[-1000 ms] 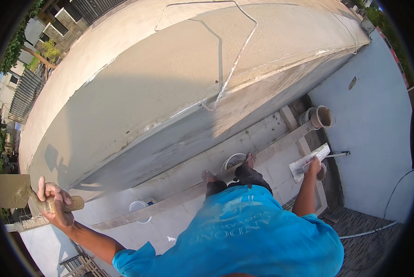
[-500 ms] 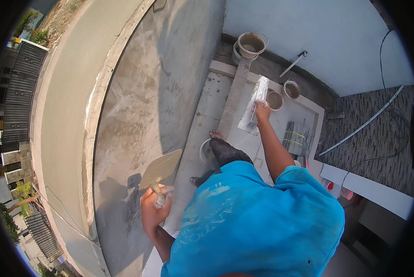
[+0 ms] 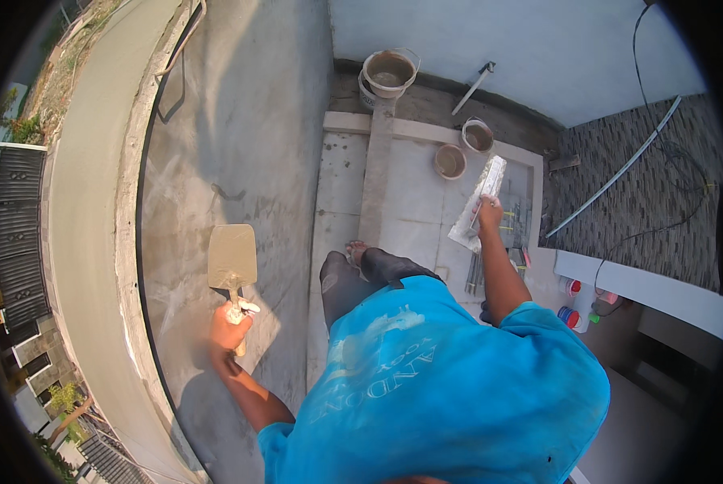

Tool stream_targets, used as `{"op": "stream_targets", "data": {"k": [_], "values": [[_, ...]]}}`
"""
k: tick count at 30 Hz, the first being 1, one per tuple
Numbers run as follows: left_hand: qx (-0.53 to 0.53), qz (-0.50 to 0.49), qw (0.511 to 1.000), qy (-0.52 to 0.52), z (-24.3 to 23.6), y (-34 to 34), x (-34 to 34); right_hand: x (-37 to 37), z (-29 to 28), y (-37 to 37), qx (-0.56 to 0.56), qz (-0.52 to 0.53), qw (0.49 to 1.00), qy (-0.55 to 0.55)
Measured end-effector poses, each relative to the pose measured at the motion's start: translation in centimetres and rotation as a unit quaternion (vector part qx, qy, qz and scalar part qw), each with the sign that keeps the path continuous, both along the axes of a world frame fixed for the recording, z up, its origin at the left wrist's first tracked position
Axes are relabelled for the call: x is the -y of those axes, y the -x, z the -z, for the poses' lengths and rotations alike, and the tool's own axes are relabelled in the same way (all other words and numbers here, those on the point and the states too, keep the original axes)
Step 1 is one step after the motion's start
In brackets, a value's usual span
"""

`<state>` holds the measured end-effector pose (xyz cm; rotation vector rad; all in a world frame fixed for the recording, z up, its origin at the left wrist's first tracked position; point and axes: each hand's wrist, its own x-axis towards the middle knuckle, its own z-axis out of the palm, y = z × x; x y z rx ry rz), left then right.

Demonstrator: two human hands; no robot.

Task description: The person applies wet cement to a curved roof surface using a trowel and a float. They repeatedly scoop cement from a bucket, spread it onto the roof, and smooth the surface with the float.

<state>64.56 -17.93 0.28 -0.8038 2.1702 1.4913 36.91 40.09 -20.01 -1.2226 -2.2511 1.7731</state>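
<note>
My left hand (image 3: 231, 327) is closed around the handle of a trowel (image 3: 232, 254) with a broad, tan, plaster-coated blade. The blade points away from me over the grey plastered wall (image 3: 257, 137) on my left; whether it touches the surface I cannot tell. Out to the right, my right hand (image 3: 489, 214) grips a long rectangular plastering float (image 3: 489, 179), its face whitish and smeared. Two small buckets (image 3: 450, 163) (image 3: 478, 137) stand just beyond the float.
A larger bucket (image 3: 389, 74) sits at the back by the pale wall (image 3: 507, 48). A raised ledge (image 3: 376, 169) runs along the floor. A pipe (image 3: 473, 89) sticks out of that wall. To the right are dark striped cladding (image 3: 603, 177) and a loose cable (image 3: 660, 137).
The trowel has swung left and its blade now points straight ahead. My right hand and the float appear farther right. The whole view has shifted, and my legs have moved.
</note>
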Motion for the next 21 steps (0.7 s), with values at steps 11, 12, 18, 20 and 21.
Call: {"op": "stream_targets", "data": {"k": [11, 12, 18, 20, 21], "values": [[0.071, -0.016, 0.997, 0.033, -0.1, 0.1, 0.0, -2.1, 0.3, 5.6, -0.076, 0.075, 0.981, 0.163], [0.078, -0.012, 0.996, 0.034, 0.0, 0.2, 0.3, -1.0, 0.0, 6.7, -0.081, 0.068, 0.982, 0.156], [0.099, 0.019, 0.995, 0.004, 0.9, 4.1, -1.1, 4.1, 1.8, 16.1, -0.006, -0.097, 0.995, 0.004], [0.055, 0.05, 0.997, 0.004, -0.4, 10.5, -2.8, 5.8, 2.0, 17.7, -0.001, -0.092, 0.994, 0.061], [0.03, 0.057, 0.998, 0.003, -0.9, 14.2, -4.0, 7.3, 1.9, 19.2, -0.001, -0.099, 0.991, 0.089]]}}
